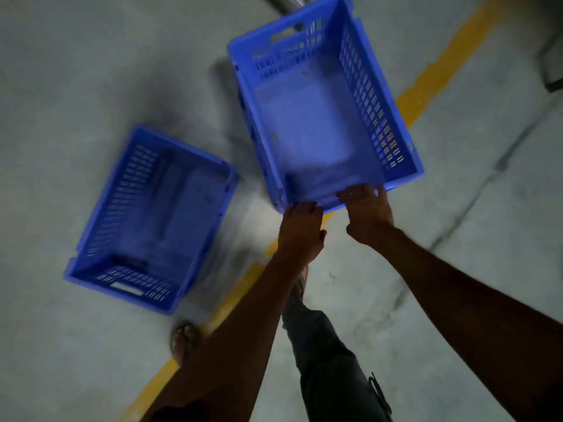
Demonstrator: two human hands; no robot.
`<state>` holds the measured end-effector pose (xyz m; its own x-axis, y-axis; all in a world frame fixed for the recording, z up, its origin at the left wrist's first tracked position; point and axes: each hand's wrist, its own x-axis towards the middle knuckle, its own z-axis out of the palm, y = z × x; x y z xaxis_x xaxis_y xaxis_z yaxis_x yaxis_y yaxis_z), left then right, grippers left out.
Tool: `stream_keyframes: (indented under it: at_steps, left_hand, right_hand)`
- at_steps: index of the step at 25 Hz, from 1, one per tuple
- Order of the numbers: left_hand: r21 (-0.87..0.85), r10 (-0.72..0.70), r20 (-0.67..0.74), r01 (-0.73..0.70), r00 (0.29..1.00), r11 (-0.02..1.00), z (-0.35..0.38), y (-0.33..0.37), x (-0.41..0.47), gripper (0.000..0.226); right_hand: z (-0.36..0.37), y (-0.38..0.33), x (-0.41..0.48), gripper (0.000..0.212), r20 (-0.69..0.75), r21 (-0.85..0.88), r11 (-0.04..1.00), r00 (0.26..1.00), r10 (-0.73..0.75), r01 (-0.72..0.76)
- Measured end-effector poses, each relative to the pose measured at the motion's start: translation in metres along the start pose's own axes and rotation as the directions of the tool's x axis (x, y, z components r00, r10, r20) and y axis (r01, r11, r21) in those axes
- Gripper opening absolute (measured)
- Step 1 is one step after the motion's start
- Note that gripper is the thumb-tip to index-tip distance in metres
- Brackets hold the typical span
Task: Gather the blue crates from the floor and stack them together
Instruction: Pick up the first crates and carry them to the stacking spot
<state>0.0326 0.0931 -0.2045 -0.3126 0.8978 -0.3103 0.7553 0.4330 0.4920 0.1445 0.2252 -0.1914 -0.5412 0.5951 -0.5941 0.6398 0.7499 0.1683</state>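
Two blue plastic crates with slotted walls show in the head view. The larger-looking crate point(316, 117) is lifted off the floor and tilted, its open top facing me. My left hand point(301, 229) and my right hand point(367, 213) both grip its near rim, side by side. The second crate point(152, 220) rests on the concrete floor to the left, open side up, with nothing in it. The two crates are apart and do not touch.
A yellow painted line point(432, 71) runs diagonally across the grey floor, under the held crate and between my feet. My sandalled left foot point(182, 339) stands close to the floor crate's near corner. A dark object point(548, 62) sits at the right edge.
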Motion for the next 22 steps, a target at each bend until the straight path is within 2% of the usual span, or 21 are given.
stream_keyframes:
  at_steps: [2,5,6,8,10,12,14,16,19,22]
  left_hand:
    - [0.085,-0.017,-0.001,0.017,1.000,0.996,0.026,-0.003,0.014,0.056]
    - [0.133,0.013,0.001,-0.013,1.000,0.991,0.019,-0.001,0.018,0.035]
    - [0.172,0.039,-0.008,-0.037,0.999,0.984,0.006,0.000,0.016,0.028]
    - [0.214,0.075,-0.043,-0.064,0.996,0.975,-0.031,0.006,0.011,0.032]
    - [0.217,0.125,-0.046,-0.113,0.991,0.970,-0.073,0.020,0.002,0.046]
    - [0.203,0.128,-0.115,-0.103,0.985,0.974,-0.119,0.039,-0.006,0.048]
    - [0.124,0.032,-0.206,-0.006,0.978,0.992,-0.176,0.062,-0.015,0.041]
    - [0.003,-0.086,-0.149,0.087,0.985,0.996,-0.238,0.091,-0.036,0.040]
    - [-0.092,-0.117,-0.108,0.107,0.987,0.990,-0.288,0.136,-0.085,0.037]
    - [-0.205,-0.072,-0.170,0.036,0.983,0.978,-0.327,0.166,-0.161,0.037]
  right_hand:
    - [0.018,0.013,0.021,0.047,0.000,-0.091,0.996,1.000,-0.005,0.005]
    - [0.011,0.036,0.027,0.024,0.007,-0.040,0.992,0.993,-0.117,0.117]
    - [0.000,0.042,0.022,0.020,-0.035,-0.028,0.984,0.984,-0.176,0.175]
    - [-0.032,0.051,0.005,0.015,-0.188,0.006,0.956,0.939,-0.287,0.293]
    - [-0.086,0.055,-0.016,0.016,-0.283,-0.006,0.914,0.876,-0.391,0.406]
    - [-0.151,0.061,-0.034,0.020,-0.322,-0.009,0.894,0.845,-0.426,0.447]
    - [-0.216,0.069,-0.060,0.030,-0.307,0.072,0.899,0.867,-0.391,0.431]
    - [-0.266,0.070,-0.102,0.037,-0.314,0.101,0.909,0.880,-0.357,0.405]
    - [-0.308,0.055,-0.173,0.041,-0.276,0.050,0.907,0.879,-0.390,0.418]
    - [-0.343,0.037,-0.250,0.036,-0.257,0.076,0.880,0.862,-0.437,0.469]
